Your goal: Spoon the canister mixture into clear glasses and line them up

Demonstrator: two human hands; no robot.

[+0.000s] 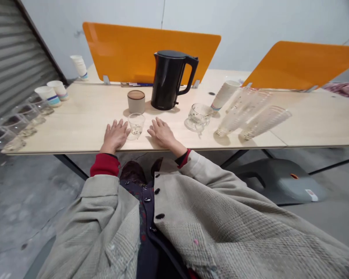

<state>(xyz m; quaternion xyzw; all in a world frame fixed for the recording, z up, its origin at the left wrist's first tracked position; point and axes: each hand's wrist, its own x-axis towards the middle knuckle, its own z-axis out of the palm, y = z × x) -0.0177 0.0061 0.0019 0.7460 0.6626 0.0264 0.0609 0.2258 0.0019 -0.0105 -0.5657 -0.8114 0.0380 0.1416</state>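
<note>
My left hand (pixel 115 134) lies flat on the table with its fingers spread, just left of a clear plastic cup (pixel 136 123). The cup stands upright, with a little liquid and some dark bits at its bottom. To the cup's right, my right hand (pixel 162 133) rests palm down, fingers stretched out, holding nothing. Behind the cup is a grey canister (pixel 136 104) with a wooden lid. A black electric kettle (pixel 166 83) stands farther back, its handle to the right. Right of my right hand, a ribbed glass cup (pixel 200 113) sits on a glass saucer.
Stacked paper cups (pixel 225 96) and leaning stacks of clear plastic cups (pixel 263 123) stand at the right. On the left are paper cups (pixel 48 95) and a row of clear cups (pixel 26 112). Orange partitions (pixel 128 54) line the table's back. A grey stool (pixel 279 180) is below right.
</note>
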